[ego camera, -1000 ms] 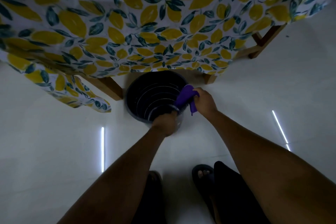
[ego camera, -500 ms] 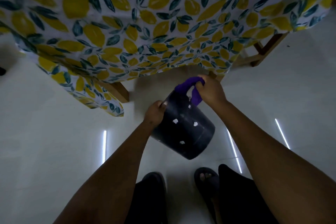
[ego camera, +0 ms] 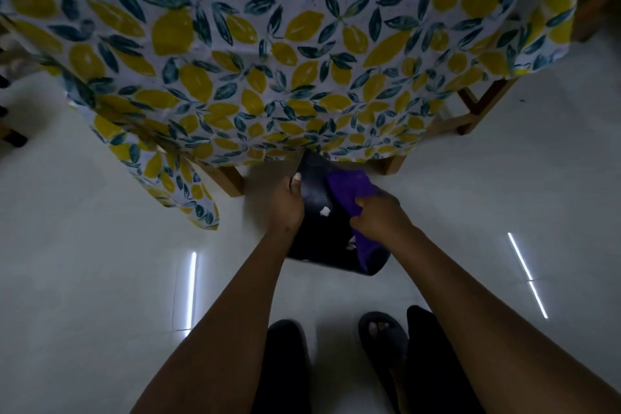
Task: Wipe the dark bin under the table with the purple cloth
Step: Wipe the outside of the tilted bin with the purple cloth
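The dark bin (ego camera: pixel 319 232) is lifted off the floor and tipped, its base toward me and its mouth hidden under the tablecloth's edge. White specks show on its outer wall. My left hand (ego camera: pixel 285 205) grips the bin's left side near the rim. My right hand (ego camera: pixel 378 218) presses the purple cloth (ego camera: pixel 349 190) against the bin's outer wall; the cloth drapes down the right side of the bin.
A table with a lemon-print tablecloth (ego camera: pixel 268 60) hangs low just beyond the bin. Wooden table legs (ego camera: pixel 228 178) stand left and right of it. The floor is pale glossy tile (ego camera: pixel 100 279). My feet in dark slippers (ego camera: pixel 383 336) are right below the bin.
The bin went from standing upright on the floor to lifted and tipped with its base toward me. The purple cloth moved from the rim down onto the outer wall.
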The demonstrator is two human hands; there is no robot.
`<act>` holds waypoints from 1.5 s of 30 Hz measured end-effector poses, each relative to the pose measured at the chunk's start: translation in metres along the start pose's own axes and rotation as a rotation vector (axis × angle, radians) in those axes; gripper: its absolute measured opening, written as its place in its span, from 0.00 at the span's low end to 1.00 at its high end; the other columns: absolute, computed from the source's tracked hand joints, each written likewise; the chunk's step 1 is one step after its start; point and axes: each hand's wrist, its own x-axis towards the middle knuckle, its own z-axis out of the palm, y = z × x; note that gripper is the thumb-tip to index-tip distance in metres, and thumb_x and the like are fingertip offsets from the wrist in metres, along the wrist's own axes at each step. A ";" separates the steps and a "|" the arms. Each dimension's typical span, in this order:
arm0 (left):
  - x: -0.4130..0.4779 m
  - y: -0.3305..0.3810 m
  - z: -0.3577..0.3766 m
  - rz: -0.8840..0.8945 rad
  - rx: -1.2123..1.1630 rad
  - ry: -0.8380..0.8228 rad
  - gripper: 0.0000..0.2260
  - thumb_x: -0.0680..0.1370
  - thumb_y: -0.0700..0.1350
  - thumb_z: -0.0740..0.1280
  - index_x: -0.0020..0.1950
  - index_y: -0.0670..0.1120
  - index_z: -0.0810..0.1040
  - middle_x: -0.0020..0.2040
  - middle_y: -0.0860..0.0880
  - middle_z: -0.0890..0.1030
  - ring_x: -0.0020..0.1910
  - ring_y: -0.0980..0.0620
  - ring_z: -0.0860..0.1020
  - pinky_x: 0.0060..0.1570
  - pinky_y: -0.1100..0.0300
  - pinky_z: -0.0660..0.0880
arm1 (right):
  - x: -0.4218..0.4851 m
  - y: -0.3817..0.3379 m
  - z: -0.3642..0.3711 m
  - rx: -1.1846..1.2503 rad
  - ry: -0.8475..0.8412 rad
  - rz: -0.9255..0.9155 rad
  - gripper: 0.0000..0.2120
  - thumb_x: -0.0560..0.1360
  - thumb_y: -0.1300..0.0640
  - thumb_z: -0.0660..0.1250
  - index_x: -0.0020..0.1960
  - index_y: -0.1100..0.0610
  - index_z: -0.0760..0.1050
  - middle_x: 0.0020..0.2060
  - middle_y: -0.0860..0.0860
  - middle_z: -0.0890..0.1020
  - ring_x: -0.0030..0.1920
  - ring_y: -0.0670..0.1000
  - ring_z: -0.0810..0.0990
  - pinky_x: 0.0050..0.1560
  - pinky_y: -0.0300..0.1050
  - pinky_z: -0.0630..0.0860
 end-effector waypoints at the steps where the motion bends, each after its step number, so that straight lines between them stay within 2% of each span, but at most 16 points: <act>1: 0.001 0.002 -0.001 0.004 -0.004 0.000 0.17 0.83 0.48 0.54 0.46 0.36 0.73 0.42 0.38 0.75 0.42 0.47 0.73 0.35 0.62 0.57 | 0.001 0.000 0.005 0.073 0.043 0.003 0.23 0.76 0.54 0.66 0.70 0.56 0.71 0.69 0.58 0.72 0.67 0.57 0.71 0.64 0.41 0.67; 3: 0.005 0.003 -0.003 -0.002 0.014 0.000 0.16 0.84 0.48 0.53 0.43 0.39 0.70 0.40 0.41 0.73 0.40 0.48 0.72 0.33 0.61 0.56 | 0.004 -0.002 0.012 0.241 0.135 -0.004 0.23 0.76 0.59 0.66 0.71 0.59 0.70 0.71 0.58 0.67 0.69 0.56 0.69 0.67 0.39 0.62; 6: 0.010 0.000 -0.003 -0.022 0.020 0.025 0.19 0.83 0.51 0.52 0.47 0.38 0.73 0.42 0.41 0.76 0.41 0.49 0.73 0.38 0.60 0.62 | 0.006 -0.009 0.027 0.393 0.196 -0.066 0.25 0.79 0.62 0.61 0.75 0.59 0.63 0.76 0.55 0.61 0.76 0.55 0.60 0.73 0.44 0.56; 8: 0.012 0.002 -0.003 -0.031 0.011 0.040 0.21 0.83 0.53 0.53 0.49 0.38 0.76 0.42 0.44 0.77 0.42 0.50 0.74 0.41 0.60 0.65 | 0.006 -0.016 0.038 0.267 0.213 -0.148 0.27 0.82 0.59 0.57 0.79 0.54 0.54 0.79 0.51 0.54 0.79 0.56 0.49 0.77 0.51 0.52; 10: 0.015 0.003 -0.003 -0.032 0.012 0.040 0.22 0.82 0.56 0.54 0.46 0.40 0.78 0.40 0.47 0.77 0.41 0.50 0.74 0.39 0.59 0.65 | 0.011 -0.020 0.044 0.058 0.260 -0.187 0.26 0.83 0.55 0.53 0.79 0.50 0.50 0.80 0.48 0.49 0.79 0.57 0.45 0.77 0.55 0.51; 14: 0.015 0.001 -0.005 0.030 0.041 0.016 0.21 0.81 0.57 0.57 0.31 0.49 0.68 0.31 0.49 0.73 0.34 0.49 0.73 0.34 0.58 0.64 | 0.034 -0.020 0.033 0.032 0.315 -0.181 0.24 0.83 0.49 0.50 0.78 0.47 0.53 0.79 0.46 0.54 0.79 0.54 0.49 0.75 0.57 0.52; 16: 0.012 0.003 -0.007 0.057 0.093 -0.001 0.20 0.81 0.56 0.56 0.32 0.49 0.68 0.32 0.49 0.74 0.34 0.49 0.73 0.33 0.58 0.63 | 0.046 -0.013 0.024 0.125 0.279 -0.136 0.23 0.83 0.48 0.49 0.78 0.49 0.56 0.79 0.48 0.56 0.78 0.54 0.53 0.75 0.55 0.55; 20: 0.013 0.005 -0.017 0.084 0.158 0.028 0.20 0.81 0.58 0.55 0.32 0.50 0.66 0.30 0.51 0.71 0.32 0.51 0.71 0.29 0.59 0.62 | 0.048 -0.003 0.012 0.353 0.181 -0.012 0.22 0.84 0.52 0.48 0.78 0.50 0.58 0.78 0.49 0.57 0.77 0.53 0.58 0.74 0.51 0.56; 24: 0.020 -0.003 -0.022 0.020 0.158 0.086 0.22 0.80 0.61 0.54 0.32 0.49 0.66 0.35 0.45 0.76 0.38 0.45 0.75 0.35 0.57 0.65 | 0.027 -0.020 0.024 0.170 0.234 -0.116 0.23 0.84 0.54 0.50 0.78 0.48 0.56 0.78 0.47 0.56 0.78 0.54 0.55 0.75 0.53 0.55; 27: 0.019 -0.002 -0.014 0.008 0.086 0.079 0.22 0.81 0.59 0.55 0.30 0.49 0.65 0.39 0.38 0.79 0.40 0.40 0.78 0.35 0.57 0.65 | 0.012 -0.037 0.034 -0.042 0.334 -0.157 0.24 0.83 0.49 0.51 0.78 0.44 0.54 0.78 0.43 0.55 0.76 0.55 0.54 0.69 0.61 0.58; 29: 0.016 0.000 -0.010 0.029 0.048 0.054 0.21 0.81 0.58 0.56 0.31 0.49 0.65 0.39 0.37 0.79 0.41 0.39 0.78 0.35 0.57 0.64 | 0.019 -0.041 0.033 -0.106 0.400 -0.154 0.24 0.82 0.46 0.51 0.78 0.43 0.54 0.78 0.45 0.56 0.75 0.58 0.56 0.67 0.64 0.60; 32: 0.014 0.003 -0.009 0.087 0.097 0.025 0.21 0.81 0.57 0.55 0.35 0.45 0.70 0.38 0.40 0.79 0.40 0.42 0.77 0.36 0.57 0.64 | 0.045 -0.027 0.034 0.012 0.383 -0.064 0.24 0.82 0.44 0.49 0.78 0.44 0.54 0.78 0.47 0.58 0.76 0.57 0.57 0.69 0.62 0.59; 36: 0.015 0.003 -0.015 0.149 0.237 0.035 0.21 0.81 0.58 0.54 0.36 0.46 0.71 0.34 0.47 0.75 0.35 0.47 0.73 0.33 0.58 0.62 | 0.059 0.007 0.036 0.309 0.272 0.147 0.25 0.83 0.45 0.49 0.77 0.49 0.58 0.76 0.53 0.64 0.74 0.57 0.64 0.71 0.55 0.61; 38: 0.018 -0.002 -0.019 0.134 0.268 0.060 0.22 0.81 0.59 0.53 0.36 0.46 0.71 0.35 0.46 0.76 0.35 0.47 0.73 0.33 0.57 0.64 | 0.052 0.007 0.044 0.278 0.302 0.139 0.24 0.83 0.46 0.49 0.77 0.51 0.59 0.75 0.55 0.66 0.73 0.58 0.65 0.71 0.55 0.63; 41: 0.022 -0.010 -0.018 0.075 0.272 0.076 0.22 0.81 0.59 0.53 0.37 0.46 0.73 0.38 0.44 0.78 0.37 0.47 0.74 0.35 0.58 0.65 | 0.036 -0.016 0.066 0.133 0.405 0.037 0.26 0.82 0.46 0.47 0.78 0.52 0.57 0.76 0.55 0.63 0.76 0.58 0.61 0.73 0.59 0.61; 45: 0.017 -0.011 -0.004 0.065 0.239 0.004 0.21 0.82 0.58 0.53 0.39 0.46 0.75 0.37 0.48 0.77 0.37 0.49 0.74 0.30 0.61 0.60 | 0.032 -0.032 0.084 0.092 0.437 0.024 0.24 0.83 0.49 0.50 0.79 0.50 0.54 0.78 0.52 0.58 0.78 0.58 0.55 0.73 0.61 0.56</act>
